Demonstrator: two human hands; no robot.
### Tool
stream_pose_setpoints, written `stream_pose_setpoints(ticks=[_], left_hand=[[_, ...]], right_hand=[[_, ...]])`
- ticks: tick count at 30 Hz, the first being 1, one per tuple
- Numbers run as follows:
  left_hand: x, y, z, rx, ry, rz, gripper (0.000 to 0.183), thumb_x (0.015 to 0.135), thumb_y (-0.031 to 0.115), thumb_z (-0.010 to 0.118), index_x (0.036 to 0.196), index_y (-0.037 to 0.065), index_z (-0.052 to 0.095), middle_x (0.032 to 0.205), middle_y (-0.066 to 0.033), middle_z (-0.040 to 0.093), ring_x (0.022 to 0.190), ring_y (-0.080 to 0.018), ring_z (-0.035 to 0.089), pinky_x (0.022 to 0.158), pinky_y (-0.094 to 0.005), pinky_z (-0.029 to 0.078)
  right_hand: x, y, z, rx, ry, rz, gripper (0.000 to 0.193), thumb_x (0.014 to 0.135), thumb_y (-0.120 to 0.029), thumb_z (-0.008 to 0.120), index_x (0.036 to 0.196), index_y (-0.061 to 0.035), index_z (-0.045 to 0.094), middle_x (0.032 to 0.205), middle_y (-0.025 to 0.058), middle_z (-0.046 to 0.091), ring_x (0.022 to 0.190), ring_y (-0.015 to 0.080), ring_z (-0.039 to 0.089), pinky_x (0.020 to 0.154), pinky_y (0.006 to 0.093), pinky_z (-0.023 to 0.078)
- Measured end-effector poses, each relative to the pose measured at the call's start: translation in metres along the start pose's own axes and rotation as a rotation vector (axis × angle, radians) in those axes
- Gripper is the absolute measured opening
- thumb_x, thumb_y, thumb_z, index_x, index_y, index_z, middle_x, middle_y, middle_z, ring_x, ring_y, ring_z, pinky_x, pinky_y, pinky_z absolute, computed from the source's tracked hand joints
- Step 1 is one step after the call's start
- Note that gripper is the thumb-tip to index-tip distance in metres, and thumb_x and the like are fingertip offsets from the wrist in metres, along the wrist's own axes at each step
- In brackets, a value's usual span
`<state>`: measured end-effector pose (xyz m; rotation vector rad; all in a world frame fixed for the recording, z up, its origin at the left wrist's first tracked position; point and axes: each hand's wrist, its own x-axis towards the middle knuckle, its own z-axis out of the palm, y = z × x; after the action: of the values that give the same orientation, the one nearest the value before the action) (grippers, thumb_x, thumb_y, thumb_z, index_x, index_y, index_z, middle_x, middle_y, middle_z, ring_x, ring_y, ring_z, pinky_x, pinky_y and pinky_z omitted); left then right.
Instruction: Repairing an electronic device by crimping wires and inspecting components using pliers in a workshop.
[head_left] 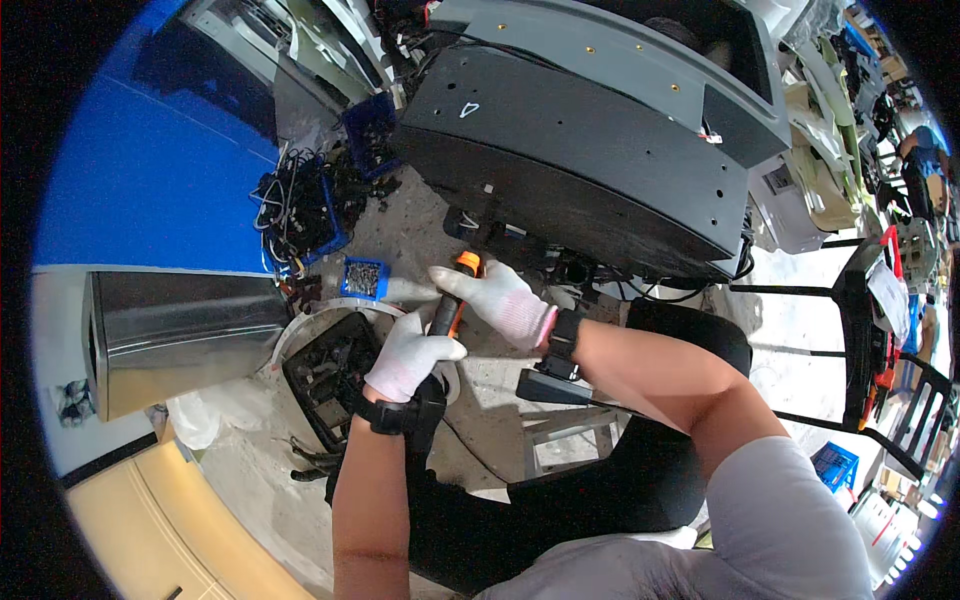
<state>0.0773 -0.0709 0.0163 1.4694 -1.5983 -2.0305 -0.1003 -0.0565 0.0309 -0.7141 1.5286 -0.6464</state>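
Running away from the person, the long axis of the tool point(447, 314) slopes slightly, its far end leaning to the right and its near end to the left. The orange end point(467, 261) points toward the large black machine point(570, 150); the black body, with an orange strip along its right side, comes back toward the person, and its near end is hidden in a glove. The tool is held over the gap between the machine and the person's lap, left of the middle of the view.

Both hands wear white gloves and share the tool. The left hand point(402, 357) has its grip closed on the near end. The right hand point(500, 302) has its grip on the far part, thumb reaching left across the body just below the orange end; its other fingers are mostly hidden. A black band circles each wrist. Whether the orange end touches anything cannot be told.

Just left of the right hand's thumb, a small blue box point(364, 297) holds a heap of tiny metal parts. Beyond it, a blue bin point(335, 240) carries tangled cables point(296, 205). Near the left hand, a black part point(318, 385) sits tilted at a round white bucket point(283, 343). A stool point(572, 437) stands on the floor near the person's legs.
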Motion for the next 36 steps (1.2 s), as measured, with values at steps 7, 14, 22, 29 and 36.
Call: stream_pose_setpoints(ticks=[7, 14, 22, 29, 36], left_hand=[[0.009, -0.018, 0.018, -0.801, -0.332, -0.207, 0.052, 0.065, 0.02, 0.051, 0.112, 0.0, 0.051, 0.1, -0.0114, 0.061, 0.078, -0.0313, 0.06, 0.069, -0.043, 0.049], [0.012, -0.054, -0.002, -0.926, -0.176, -0.188, 0.044, 0.074, 0.024, 0.053, 0.111, -0.001, 0.052, 0.095, -0.0113, 0.062, 0.082, -0.0286, 0.061, 0.067, -0.0397, 0.051], [-0.023, 0.035, 0.041, 0.998, 0.276, 0.16, 0.097, 0.063, 0.04, 0.077, 0.128, -0.012, 0.027, 0.105, -0.0255, 0.052, 0.093, -0.0373, 0.057, 0.078, -0.0434, 0.047], [-0.016, 0.033, 0.052, 0.978, 0.54, 0.059, 0.074, 0.066, 0.027, 0.072, 0.122, -0.008, 0.037, 0.102, -0.0233, 0.056, 0.094, -0.0385, 0.057, 0.08, -0.043, 0.047], [-0.003, 0.018, 0.004, 0.031, -0.051, -0.067, 0.044, 0.066, 0.016, 0.066, 0.106, 0.0, 0.055, 0.083, -0.0046, 0.058, 0.075, -0.0161, 0.055, 0.07, -0.0288, 0.043]], right_hand=[[0.022, 0.036, -0.011, 0.836, -0.418, -0.003, 0.029, 0.083, -0.034, 0.066, 0.098, -0.0096, 0.062, 0.089, 0.0011, 0.064, 0.078, 0.0117, 0.059, 0.073, 0.029, 0.049], [0.005, 0.009, 0.002, 0.706, -0.264, 0.075, 0.023, 0.082, -0.028, 0.068, 0.091, -0.0071, 0.062, 0.082, 0.0055, 0.064, 0.068, 0.0168, 0.062, 0.058, 0.0319, 0.053], [0.012, 0.014, 0.004, 0.283, 0.052, 0.006, 0.039, 0.081, -0.036, 0.066, 0.076, 0.0022, 0.066, 0.068, 0.0091, 0.064, 0.059, 0.0122, 0.058, 0.053, 0.0304, 0.045], [0.019, 0.011, 0.023, 0.055, 0.127, -0.188, 0.041, 0.085, -0.044, 0.056, 0.082, -0.0042, 0.066, 0.065, 0.0152, 0.061, 0.063, 0.0237, 0.062, 0.06, 0.0336, 0.047], [0.001, 0.0, 0.003, 0.166, -0.018, -0.032, 0.037, 0.085, -0.039, 0.06, 0.077, -0.0029, 0.063, 0.074, 0.0038, 0.064, 0.069, 0.0169, 0.062, 0.061, 0.0309, 0.047]])
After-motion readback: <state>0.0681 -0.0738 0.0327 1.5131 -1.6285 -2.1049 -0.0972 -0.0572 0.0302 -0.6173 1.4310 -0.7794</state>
